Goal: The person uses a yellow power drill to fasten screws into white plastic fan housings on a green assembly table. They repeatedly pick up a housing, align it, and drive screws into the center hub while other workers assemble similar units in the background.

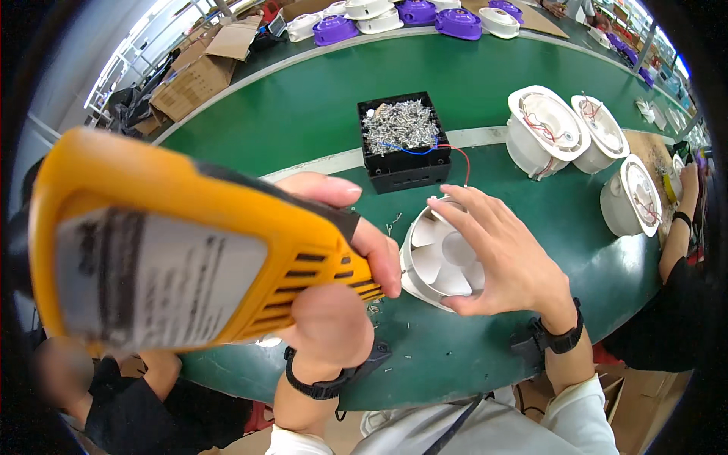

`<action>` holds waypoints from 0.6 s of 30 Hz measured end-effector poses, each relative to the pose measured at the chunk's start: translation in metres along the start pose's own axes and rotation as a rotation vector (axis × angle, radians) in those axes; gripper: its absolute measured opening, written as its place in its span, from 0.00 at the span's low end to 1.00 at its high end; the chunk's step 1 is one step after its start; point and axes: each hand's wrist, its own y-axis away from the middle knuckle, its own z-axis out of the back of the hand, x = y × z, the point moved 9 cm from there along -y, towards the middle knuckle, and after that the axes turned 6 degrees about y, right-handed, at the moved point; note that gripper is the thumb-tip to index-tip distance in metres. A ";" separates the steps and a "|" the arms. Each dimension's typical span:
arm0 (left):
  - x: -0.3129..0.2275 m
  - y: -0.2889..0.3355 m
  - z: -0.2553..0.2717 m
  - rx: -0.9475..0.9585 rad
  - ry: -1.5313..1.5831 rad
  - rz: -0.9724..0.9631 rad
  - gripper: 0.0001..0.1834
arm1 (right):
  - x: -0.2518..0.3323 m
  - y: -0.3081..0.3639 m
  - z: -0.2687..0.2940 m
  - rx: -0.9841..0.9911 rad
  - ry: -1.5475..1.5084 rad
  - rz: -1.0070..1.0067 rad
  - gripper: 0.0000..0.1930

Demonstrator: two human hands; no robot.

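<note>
My left hand [334,311] is wrapped round a yellow and black cordless power drill [292,239]. It looms large, close to the camera, with its label side up; its tip is hidden behind my hand. With fingers and thumb spread round the rim, my right hand [504,250] grips a white round fan housing [407,269] on the table. White fan blades [426,262] show inside it. From the housing a red and a blue wire run up to a black box [402,178] full of small silver screws [402,125].
Several loose screws lie around the fan housing on the green table [303,98]. White housings [547,133] with wires stand at the right. Purple and white covers [459,24] line the far edge. Co-workers sit at both sides, one arm [675,243] reaching in at right.
</note>
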 end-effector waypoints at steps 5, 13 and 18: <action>0.006 -0.001 -0.008 0.069 -0.032 0.028 0.42 | 0.000 0.000 -0.003 -0.013 0.035 0.041 0.45; 0.013 -0.003 -0.013 0.083 -0.071 0.065 0.41 | 0.001 0.000 -0.002 -0.023 0.039 0.048 0.44; 0.018 -0.003 -0.009 0.002 0.053 0.089 0.39 | 0.002 -0.001 -0.002 -0.029 0.038 0.054 0.44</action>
